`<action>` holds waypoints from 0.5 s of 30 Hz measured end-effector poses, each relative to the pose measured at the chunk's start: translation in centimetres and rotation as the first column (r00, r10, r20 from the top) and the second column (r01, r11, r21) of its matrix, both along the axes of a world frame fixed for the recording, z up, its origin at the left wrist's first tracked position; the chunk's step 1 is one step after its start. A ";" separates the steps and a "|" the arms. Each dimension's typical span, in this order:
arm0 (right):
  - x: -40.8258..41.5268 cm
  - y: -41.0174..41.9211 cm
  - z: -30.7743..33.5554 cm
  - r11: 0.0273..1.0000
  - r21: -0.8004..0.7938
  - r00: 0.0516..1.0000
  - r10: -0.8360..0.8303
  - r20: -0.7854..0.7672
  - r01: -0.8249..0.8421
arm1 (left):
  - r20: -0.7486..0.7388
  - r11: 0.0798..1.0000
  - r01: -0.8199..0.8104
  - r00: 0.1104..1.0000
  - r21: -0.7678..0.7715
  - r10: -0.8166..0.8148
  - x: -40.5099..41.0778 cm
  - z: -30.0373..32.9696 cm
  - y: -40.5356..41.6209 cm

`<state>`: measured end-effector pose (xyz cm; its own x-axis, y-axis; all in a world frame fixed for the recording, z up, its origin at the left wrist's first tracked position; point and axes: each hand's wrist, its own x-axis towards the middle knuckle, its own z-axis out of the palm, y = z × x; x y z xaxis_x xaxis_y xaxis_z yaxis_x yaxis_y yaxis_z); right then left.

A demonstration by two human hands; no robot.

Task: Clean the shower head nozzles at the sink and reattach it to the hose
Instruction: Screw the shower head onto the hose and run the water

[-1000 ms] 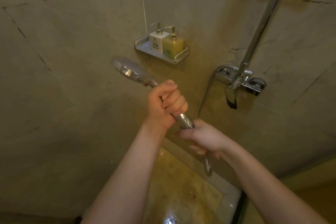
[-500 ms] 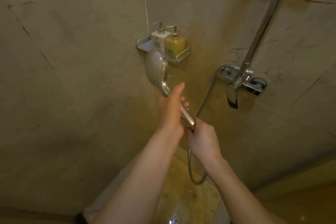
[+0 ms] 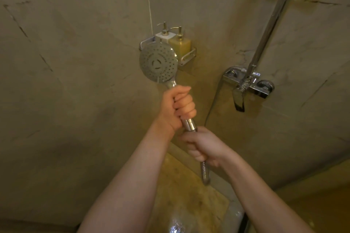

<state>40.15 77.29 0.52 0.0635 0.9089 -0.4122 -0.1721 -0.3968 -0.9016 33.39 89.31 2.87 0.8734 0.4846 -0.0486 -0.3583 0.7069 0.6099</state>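
A chrome shower head (image 3: 158, 62) stands upright in front of the wall corner, its round nozzle face turned toward me. My left hand (image 3: 178, 108) grips its handle in a fist. Just below, my right hand (image 3: 200, 145) is curled round the top end of the metal hose (image 3: 205, 173), right where it meets the base of the handle. The joint itself is partly hidden by my fingers. The hose hangs down from my right hand and loops back up toward the tap.
A wall shelf (image 3: 187, 56) behind the shower head carries two pump bottles (image 3: 179, 43). The chrome mixer tap (image 3: 248, 85) and riser pipe (image 3: 269, 30) are on the right wall. Wet floor lies below my arms.
The shower head has swung from pointing left, through edge-on, to upright with its nozzle face toward me. My left hand closed again round the handle; my right hand stayed at the hose end.
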 end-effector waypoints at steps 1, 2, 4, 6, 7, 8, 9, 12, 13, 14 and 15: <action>0.0 0.1 0.2 0.998 -0.020 0.987 0.062 -0.148 -0.066 | 0.137 0.995 0.090 0.987 -0.034 -0.084 0.0 -0.1 0.2; -0.1 0.2 0.2 0.990 -0.024 0.950 0.129 -0.283 -0.142 | 0.227 0.988 0.145 0.965 -0.056 -0.129 0.0 -0.1 0.0; -0.1 0.4 -0.1 0.959 0.020 0.830 0.254 -0.497 -0.282 | 0.319 0.982 0.186 0.934 -0.041 -0.164 -0.2 -0.3 -0.3; -0.2 0.4 -0.6 0.932 0.080 0.750 0.333 -0.572 -0.353 | 0.327 0.980 0.197 0.929 -0.032 -0.176 -0.6 -0.4 -0.3; -0.3 0.3 -0.7 0.937 0.078 0.764 0.325 -0.557 -0.342 | 0.298 0.983 0.176 0.942 -0.053 -0.153 -0.7 -0.6 -0.3; -0.4 0.2 -0.7 0.951 0.057 0.807 0.289 -0.515 -0.304 | 0.259 0.985 0.151 0.958 -0.080 -0.125 -0.6 -0.5 -0.3; -0.6 0.2 -0.8 0.973 0.029 0.871 0.216 -0.442 -0.227 | 0.190 0.987 0.119 0.977 -0.108 -0.097 -0.3 -0.6 -0.3; -1.1 0.2 -1.2 0.993 0.071 0.983 -0.101 0.153 0.091 | -0.273 0.967 -0.247 0.927 0.068 0.256 -0.6 -0.6 -1.5; -1.1 0.2 -1.6 0.981 0.121 0.876 -0.191 0.442 0.153 | -0.377 0.924 -0.340 0.844 0.176 0.382 -0.7 -0.6 -2.1; -1.0 0.1 -2.0 0.970 0.155 0.702 -0.243 0.669 0.187 | -0.422 0.876 -0.420 0.768 0.237 0.482 -0.7 -0.9 -2.6; -1.0 -0.1 -2.5 0.967 0.167 0.513 -0.245 0.823 0.194 | -0.436 0.827 -0.502 0.704 0.251 0.560 -0.6 -1.5 -3.2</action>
